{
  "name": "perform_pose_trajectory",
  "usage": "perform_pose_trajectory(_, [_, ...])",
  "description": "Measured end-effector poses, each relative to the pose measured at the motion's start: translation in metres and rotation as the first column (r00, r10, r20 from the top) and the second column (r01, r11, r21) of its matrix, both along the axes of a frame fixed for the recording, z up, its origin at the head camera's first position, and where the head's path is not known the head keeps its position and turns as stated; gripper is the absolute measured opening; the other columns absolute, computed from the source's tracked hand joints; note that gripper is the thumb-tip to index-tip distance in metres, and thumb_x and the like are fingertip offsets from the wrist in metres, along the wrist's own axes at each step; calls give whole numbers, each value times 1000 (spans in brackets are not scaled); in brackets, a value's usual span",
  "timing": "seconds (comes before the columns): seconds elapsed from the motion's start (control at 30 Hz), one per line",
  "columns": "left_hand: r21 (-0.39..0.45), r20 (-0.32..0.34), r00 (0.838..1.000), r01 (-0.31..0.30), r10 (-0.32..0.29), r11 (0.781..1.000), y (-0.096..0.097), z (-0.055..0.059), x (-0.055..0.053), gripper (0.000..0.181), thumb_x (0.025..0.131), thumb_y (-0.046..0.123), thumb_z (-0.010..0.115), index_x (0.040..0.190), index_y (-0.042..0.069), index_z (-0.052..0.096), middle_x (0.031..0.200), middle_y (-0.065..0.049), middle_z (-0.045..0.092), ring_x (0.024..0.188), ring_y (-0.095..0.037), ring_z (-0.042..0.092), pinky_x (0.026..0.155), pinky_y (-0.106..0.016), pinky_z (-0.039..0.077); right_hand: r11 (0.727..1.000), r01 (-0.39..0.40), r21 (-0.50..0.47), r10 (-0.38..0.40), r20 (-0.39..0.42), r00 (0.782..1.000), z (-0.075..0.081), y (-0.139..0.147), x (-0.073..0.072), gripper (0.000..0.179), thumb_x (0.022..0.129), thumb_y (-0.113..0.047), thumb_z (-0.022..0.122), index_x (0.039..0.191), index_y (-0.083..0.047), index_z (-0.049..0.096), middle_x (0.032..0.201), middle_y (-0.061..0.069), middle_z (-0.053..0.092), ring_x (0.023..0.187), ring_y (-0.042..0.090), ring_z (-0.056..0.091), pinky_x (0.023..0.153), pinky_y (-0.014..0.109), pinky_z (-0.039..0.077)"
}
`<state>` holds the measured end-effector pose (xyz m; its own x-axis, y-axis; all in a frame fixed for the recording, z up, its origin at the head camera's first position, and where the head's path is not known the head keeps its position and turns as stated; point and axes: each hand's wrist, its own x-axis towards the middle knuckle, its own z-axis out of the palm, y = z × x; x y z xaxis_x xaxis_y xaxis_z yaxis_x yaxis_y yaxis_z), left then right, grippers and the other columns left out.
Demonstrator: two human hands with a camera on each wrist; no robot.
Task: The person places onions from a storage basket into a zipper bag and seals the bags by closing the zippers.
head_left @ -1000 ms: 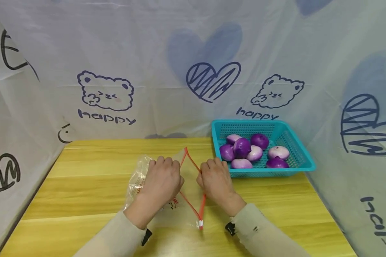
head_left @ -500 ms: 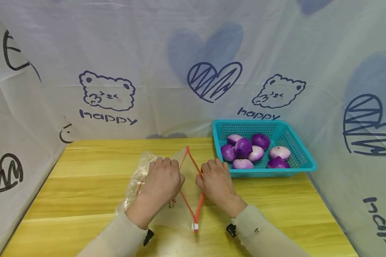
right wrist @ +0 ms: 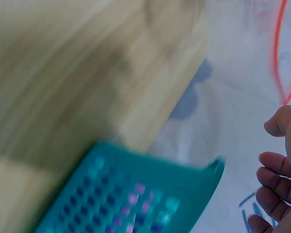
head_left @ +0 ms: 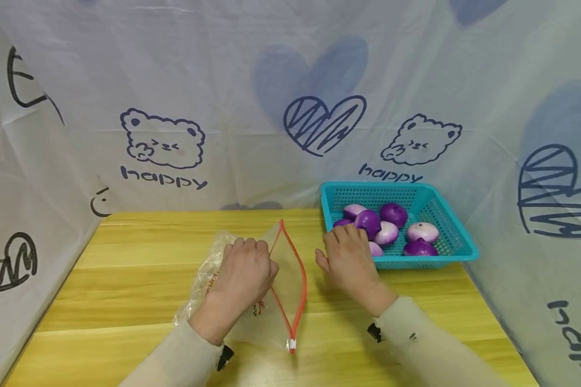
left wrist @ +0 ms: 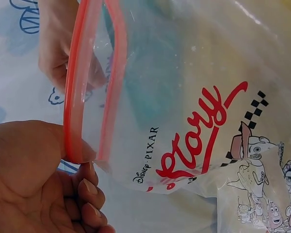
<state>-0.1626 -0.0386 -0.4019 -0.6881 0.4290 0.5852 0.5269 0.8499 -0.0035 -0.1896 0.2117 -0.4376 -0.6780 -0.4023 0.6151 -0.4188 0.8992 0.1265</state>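
Observation:
My left hand [head_left: 246,275] pinches one side of a clear zip bag [left wrist: 194,131] by its red zip edge [left wrist: 75,82], thumb against fingertips. The bag's mouth gapes, and a white slider [head_left: 292,344] sits at the near end of the zip. Red lettering and cartoon figures are printed on the film. Off to the right, my right hand [head_left: 351,262] holds nothing, its fingers loosely bent and the thumb apart. It hovers over the near left corner of a teal basket [head_left: 452,228], hiding part of the onions. Several purple onions [head_left: 393,215] lie in the basket.
The bag and basket stand on a yellow wood-grain table [head_left: 126,279]. Behind and at both sides hangs a pale cloth [head_left: 242,107] with hearts and bears. In the right wrist view, the basket's perforated wall [right wrist: 150,174] is close to the table's edge.
My right hand has let go of the bag's right edge and moved right to the basket. That edge now bows outward by itself. The left hand keeps its hold.

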Motion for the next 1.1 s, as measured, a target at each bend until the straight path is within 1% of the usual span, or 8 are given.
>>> perform_pose_trajectory(0.2, [23, 115, 993, -20, 18, 1000, 0, 0, 0, 35, 83, 8, 64, 64, 14, 35, 62, 1, 27, 58, -20, 30, 56, -31, 27, 998, 33, 56, -34, 14, 999, 7, 42, -20, 28, 92, -27, 71, 94, -1, 61, 93, 17, 62, 89, 40, 54, 77, 52, 44])
perform_pose_trajectory(0.3, [34, 156, 988, -20, 15, 999, 0, -1, 0, 34, 84, 8, 63, 64, 14, 36, 62, 1, 29, 58, -21, 31, 57, -31, 27, 992, 48, 120, -51, 18, 999, 12, 67, -30, 29, 93, -27, 71, 98, 0, 60, 98, 18, 63, 93, 41, 56, 79, 53, 47])
perform_pose_trajectory(0.4, [35, 186, 982, -25, 18, 999, 0, -1, -1, 34, 84, 8, 62, 64, 14, 36, 62, 0, 31, 58, -21, 32, 58, -32, 28, 980, 33, 194, -39, 28, 999, 16, 90, -39, 33, 92, -26, 75, 103, 1, 60, 102, 18, 63, 97, 40, 56, 81, 54, 48])
perform_pose_trajectory(0.5, [32, 199, 980, -31, 24, 999, -1, -1, -1, 33, 84, 8, 62, 64, 14, 37, 62, 0, 32, 59, -21, 33, 58, -32, 29, 967, 0, 256, -15, 56, 998, 19, 108, -48, 39, 88, -25, 81, 110, 1, 61, 109, 18, 63, 104, 40, 57, 85, 55, 49])
perform_pose_trajectory(0.6, [39, 200, 979, -37, 28, 999, -1, -1, -1, 32, 84, 8, 62, 64, 14, 37, 62, 0, 33, 59, -22, 33, 58, -33, 29, 947, -22, 319, -16, 117, 993, 20, 120, -56, 47, 87, -26, 83, 119, 0, 61, 119, 18, 63, 114, 40, 57, 93, 56, 50])
perform_pose_trajectory(0.8, [47, 205, 978, -36, 26, 998, -1, -1, -2, 32, 83, 8, 61, 64, 14, 37, 62, -1, 33, 59, -23, 34, 59, -33, 29, 906, -50, 421, -69, 263, 962, 18, 136, -67, 70, 88, -37, 86, 140, -3, 53, 139, 18, 57, 129, 40, 53, 102, 58, 49])
perform_pose_trajectory(0.93, [49, 216, 976, -31, 19, 998, 1, -2, -2, 32, 84, 7, 61, 64, 14, 37, 62, 0, 33, 59, -22, 34, 59, -32, 28, 900, -71, 430, -83, 330, 940, 15, 141, -72, 79, 89, -37, 84, 151, -5, 47, 147, 18, 53, 136, 40, 50, 106, 60, 47])
perform_pose_trajectory(1.1, [46, 203, 979, -28, 18, 999, 1, -3, -2, 33, 83, 7, 61, 63, 14, 36, 62, 0, 31, 58, -21, 32, 59, -32, 27, 897, -91, 432, -79, 360, 929, 10, 142, -78, 74, 94, -30, 79, 156, -9, 44, 151, 16, 52, 139, 40, 47, 109, 61, 44])
